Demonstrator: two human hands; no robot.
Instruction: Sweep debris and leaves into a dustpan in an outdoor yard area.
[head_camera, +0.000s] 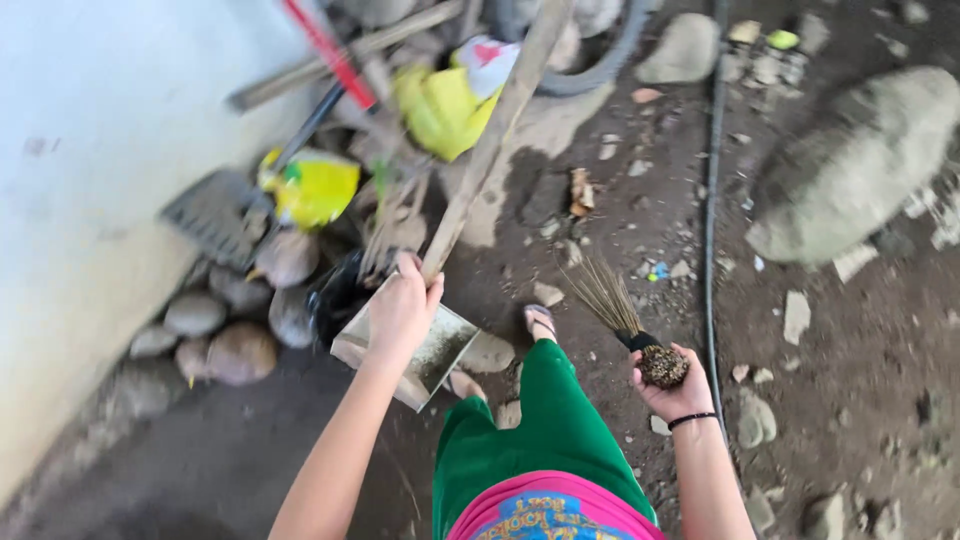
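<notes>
Here the left hand (402, 312) closes its grip around the lower end of a long wooden handle (490, 140), just above a boxy metal dustpan (432, 355) that hangs tilted over the dirt ground (600, 200), near the person's sandalled foot (540, 322). The right hand (678, 388) wraps the bound, knobbly butt of a stick broom (610, 300), whose thin stiff bristles fan out toward the ground.

Judging by the tilt, keeping the pan's open mouth low and level would stop grit from sliding back out, and short strokes suit such springy bristles.

The handle looks rough and pale; the pan is dull, scuffed sheet metal with dust inside. Smooth rounded stones (215, 335) line the base of a pale wall (90, 200), beside crumpled yellow plastic bags (440, 105) and a black hose (712, 200).
</notes>
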